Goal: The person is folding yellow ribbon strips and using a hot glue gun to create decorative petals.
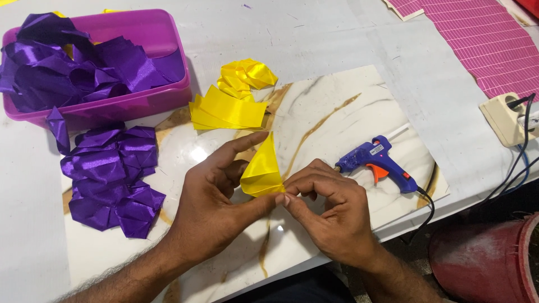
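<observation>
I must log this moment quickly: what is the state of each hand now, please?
Left hand: closed, pinching the folded yellow satin piece between thumb and fingers.
Right hand: closed, pinching the bottom corner of the same piece.

Passage: bare marble board (337, 106) ahead lay open; glue gun (377, 163) blocked right, purple ribbon pile (112, 179) blocked left

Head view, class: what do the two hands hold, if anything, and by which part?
A folded yellow satin ribbon petal. The left hand and the right hand pinch its lower corner between fingertips; the left forefinger touches its pointed top.
</observation>
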